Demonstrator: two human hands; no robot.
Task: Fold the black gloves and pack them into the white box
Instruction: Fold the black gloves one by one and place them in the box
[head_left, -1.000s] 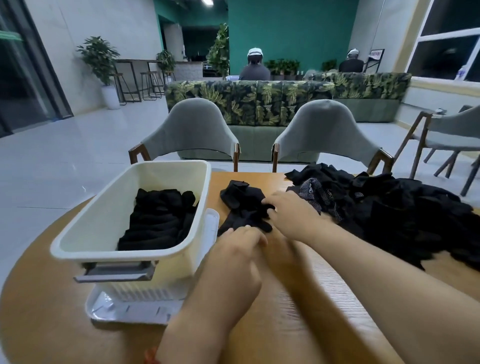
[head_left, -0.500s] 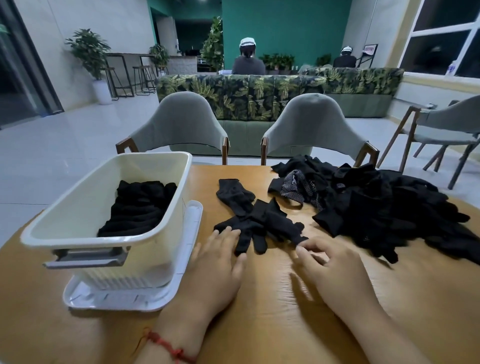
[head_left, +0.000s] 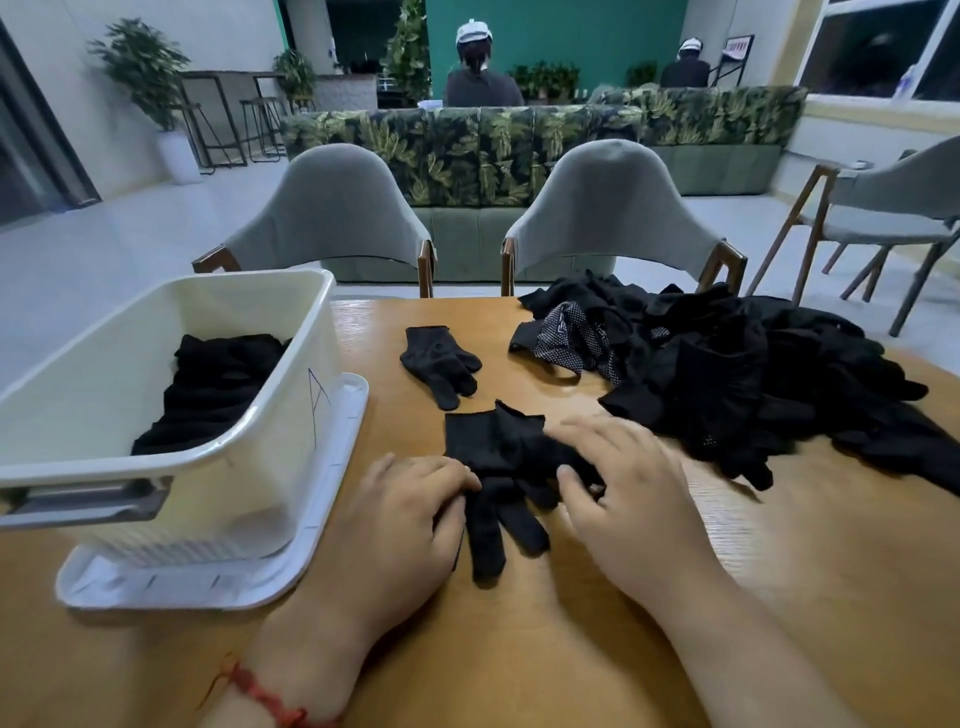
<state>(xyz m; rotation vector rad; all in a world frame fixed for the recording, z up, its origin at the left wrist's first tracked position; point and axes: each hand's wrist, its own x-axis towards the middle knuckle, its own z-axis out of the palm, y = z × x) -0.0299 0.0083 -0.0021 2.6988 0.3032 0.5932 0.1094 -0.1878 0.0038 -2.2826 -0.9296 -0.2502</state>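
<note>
The white box (head_left: 270, 467) sits at the table's (head_left: 779, 597) left edge on a flat white tray (head_left: 337, 467), with folded gloves (head_left: 218, 389) stacked against its far end. So packing is partly done, and the step in hand looks like flattening one more glove before the fold.

The left hand (head_left: 400, 525) lies palm down near the front edge, knuckles bent and fingertips on the left side of the glove (head_left: 498, 452). I cannot tell whether they pinch the cloth or only press it. This glove lies flat at the table's middle, cuff away and fingers toward the person. A second glove (head_left: 441, 364) lies apart, further back.

The right hand (head_left: 628, 499) rests on the glove's right side, its fingers spread wide and straight, holding nothing. It is slightly blurred. The unfolded pile (head_left: 753, 379) fills the right edge.

Next, I judge, the fingers get doubled over the cuff, which needs one hand pinning the cloth.
</note>
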